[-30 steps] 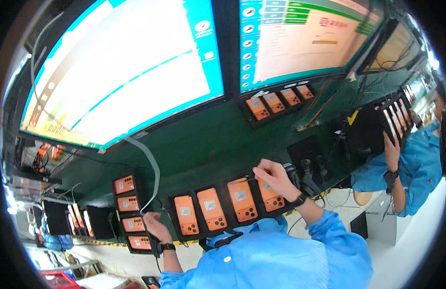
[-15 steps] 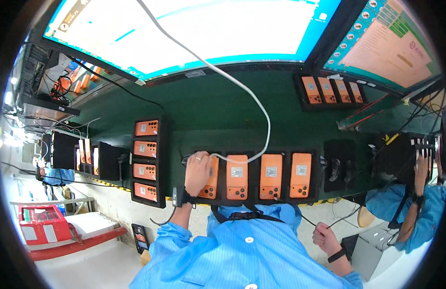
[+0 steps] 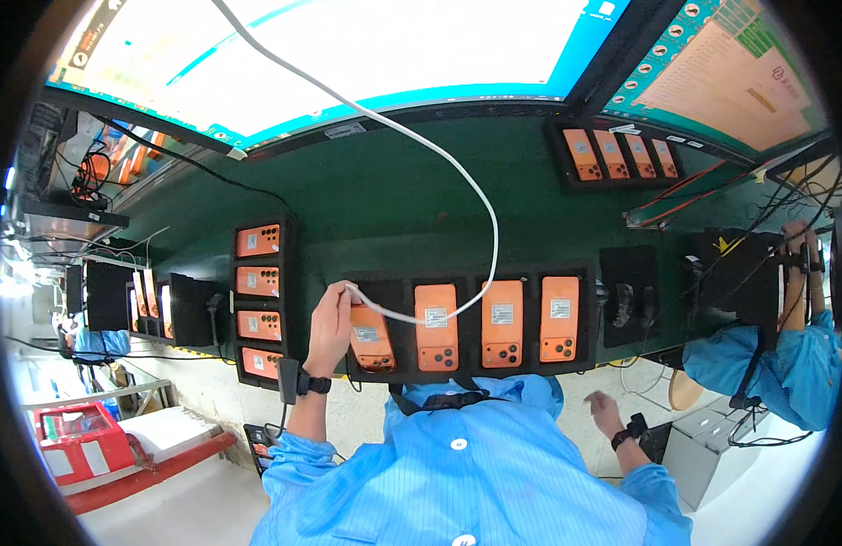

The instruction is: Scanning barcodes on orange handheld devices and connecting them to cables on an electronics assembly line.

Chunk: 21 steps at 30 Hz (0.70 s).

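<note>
My left hand (image 3: 330,320) is closed on the end of a white cable (image 3: 480,187), beside the leftmost orange phone (image 3: 373,338). That phone lies back up and slightly tilted at the left end of a black foam tray (image 3: 469,309). Three more orange phones, including a middle one (image 3: 436,328), rest side by side in the same tray. The cable loops over the tray and up past the monitor. Off the table's near edge, my right hand (image 3: 605,414) hangs low with its fingers apart, holding nothing.
A second black tray (image 3: 292,314) of orange phones stands on the left, another (image 3: 612,185) at the back right. A large monitor (image 3: 348,55) and a smaller screen (image 3: 730,82) line the far side. At the right, another person's arm (image 3: 808,282) reaches over the table.
My left hand has shifted left off the top of the leftmost phone, exposing more of it, with the cable end at my fingers. My right hand has opened, and the black cable has left it.
</note>
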Each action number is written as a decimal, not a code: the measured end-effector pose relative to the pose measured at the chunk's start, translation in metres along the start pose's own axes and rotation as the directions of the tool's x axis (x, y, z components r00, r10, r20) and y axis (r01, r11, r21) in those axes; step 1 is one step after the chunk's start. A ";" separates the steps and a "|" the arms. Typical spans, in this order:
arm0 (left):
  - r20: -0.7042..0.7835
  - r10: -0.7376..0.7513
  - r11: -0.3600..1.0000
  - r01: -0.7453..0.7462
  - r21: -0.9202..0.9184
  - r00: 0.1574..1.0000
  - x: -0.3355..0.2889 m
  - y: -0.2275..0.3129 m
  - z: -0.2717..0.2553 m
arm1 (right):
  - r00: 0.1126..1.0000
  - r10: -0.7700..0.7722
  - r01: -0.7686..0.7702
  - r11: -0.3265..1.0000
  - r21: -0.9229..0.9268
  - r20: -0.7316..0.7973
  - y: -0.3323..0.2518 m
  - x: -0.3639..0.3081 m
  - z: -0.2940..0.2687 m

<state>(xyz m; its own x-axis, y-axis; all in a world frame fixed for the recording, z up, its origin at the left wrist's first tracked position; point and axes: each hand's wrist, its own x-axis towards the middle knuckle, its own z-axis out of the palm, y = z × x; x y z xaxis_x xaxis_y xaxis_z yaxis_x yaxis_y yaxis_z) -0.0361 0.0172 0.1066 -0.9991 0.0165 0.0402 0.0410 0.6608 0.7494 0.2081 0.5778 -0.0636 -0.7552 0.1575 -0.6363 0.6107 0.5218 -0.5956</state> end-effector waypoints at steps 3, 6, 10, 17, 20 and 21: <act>0.007 -0.061 0.995 0.061 -0.080 0.998 -0.004 0.003 -0.004 | 0.977 -0.086 0.123 0.975 0.186 -0.194 -0.042 0.027 -0.020; 0.025 -0.126 0.984 0.129 -0.127 0.992 -0.006 0.006 -0.004 | 0.930 -0.285 0.346 0.894 0.284 -0.234 -0.083 0.050 -0.041; 0.024 -0.132 0.981 0.134 -0.140 0.991 -0.013 0.011 -0.006 | 0.911 -0.315 0.382 0.889 0.251 -0.267 -0.128 0.099 -0.049; -0.074 -0.058 0.977 0.042 -0.209 0.996 -0.017 0.002 -0.005 | 0.910 -0.201 0.364 0.805 0.468 -0.363 -0.202 0.202 -0.057; -0.080 -0.064 0.978 0.047 -0.204 0.995 -0.019 0.003 -0.003 | 0.904 -0.286 0.360 0.910 0.205 -0.319 -0.232 0.254 -0.051; -0.072 -0.084 0.971 0.066 -0.228 0.994 -0.019 0.004 -0.004 | 0.890 -0.352 0.423 0.874 0.237 -0.290 -0.239 0.268 -0.054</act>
<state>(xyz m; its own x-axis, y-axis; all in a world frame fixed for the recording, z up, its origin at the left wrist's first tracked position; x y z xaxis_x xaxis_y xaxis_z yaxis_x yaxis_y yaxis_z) -0.0165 0.0166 0.1114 -0.9953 -0.0933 0.0243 -0.0227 0.4718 0.8814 -0.1527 0.5402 -0.0654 -0.9562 0.1998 -0.2140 0.2706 0.3241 -0.9065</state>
